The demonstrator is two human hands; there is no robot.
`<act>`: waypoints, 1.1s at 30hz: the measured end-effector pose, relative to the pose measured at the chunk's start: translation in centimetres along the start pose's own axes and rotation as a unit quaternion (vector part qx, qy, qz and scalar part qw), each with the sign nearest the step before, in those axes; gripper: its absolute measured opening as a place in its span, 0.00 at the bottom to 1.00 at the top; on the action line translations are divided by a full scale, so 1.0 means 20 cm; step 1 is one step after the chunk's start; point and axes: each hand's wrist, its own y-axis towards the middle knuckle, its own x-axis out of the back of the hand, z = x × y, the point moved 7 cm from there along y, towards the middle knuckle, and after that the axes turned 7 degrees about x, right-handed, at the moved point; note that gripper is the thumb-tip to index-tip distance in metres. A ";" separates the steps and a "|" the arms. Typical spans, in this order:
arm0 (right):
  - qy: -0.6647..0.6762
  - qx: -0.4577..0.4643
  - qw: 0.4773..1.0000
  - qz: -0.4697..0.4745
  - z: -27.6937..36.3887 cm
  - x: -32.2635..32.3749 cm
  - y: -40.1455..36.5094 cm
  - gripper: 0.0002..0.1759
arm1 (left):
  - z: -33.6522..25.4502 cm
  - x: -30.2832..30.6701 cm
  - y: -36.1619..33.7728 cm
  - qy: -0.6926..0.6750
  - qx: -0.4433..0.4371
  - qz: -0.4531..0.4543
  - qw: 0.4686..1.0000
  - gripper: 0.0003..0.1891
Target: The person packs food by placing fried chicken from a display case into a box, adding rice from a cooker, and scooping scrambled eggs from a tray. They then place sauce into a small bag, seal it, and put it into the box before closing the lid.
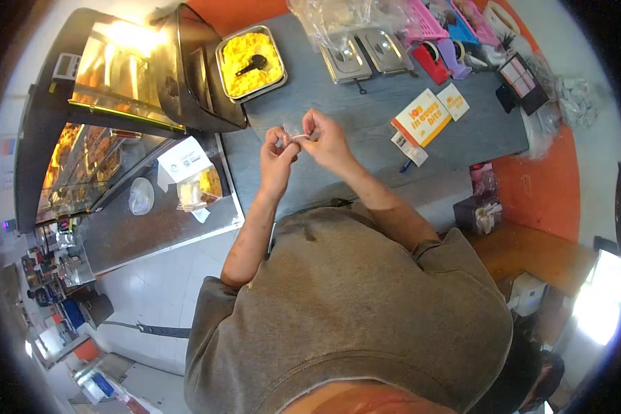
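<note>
My left hand point(276, 157) and my right hand point(326, 143) meet above the grey counter, both closed with fingertips pinched. Between them is a small clear plastic bag point(293, 130), gripped at its edge from both sides. Its contents, if any, are too small to make out. Beyond my left hand stands a steel tray point(281, 81) heaped with yellow food point(241, 50) that looks like rice. A black scoop point(255, 63) rests on top of the food.
Two lidded steel containers point(386, 52) stand at the back under plastic bags point(324, 19). An orange-and-white printed card point(421, 119) lies to the right, near a blue pen point(405, 167). A lit glass food warmer point(121, 76) is at left, with a wrapped yellow food pack point(199, 190) near it.
</note>
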 end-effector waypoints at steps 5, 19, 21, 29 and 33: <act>-0.137 0.125 0.967 -0.173 0.12 0.06 -0.03 0.07 | -0.08 0.05 0.06 0.057 -0.226 -0.242 0.942 0.10; 0.063 -0.122 0.971 0.196 -0.17 -0.06 0.14 0.06 | -0.10 0.03 -0.06 0.460 -0.266 0.052 0.845 0.17; -0.014 -0.172 0.956 0.238 -0.20 0.01 0.30 0.08 | 0.15 0.22 0.01 0.291 -0.089 0.030 0.952 0.16; -0.672 -0.093 0.735 0.026 -0.75 0.56 0.89 0.16 | 0.29 0.29 0.01 0.122 0.040 0.017 0.992 0.16; -0.644 -0.107 0.756 0.045 -0.86 0.60 0.91 0.17 | 0.32 0.34 0.07 0.136 0.064 0.006 0.989 0.16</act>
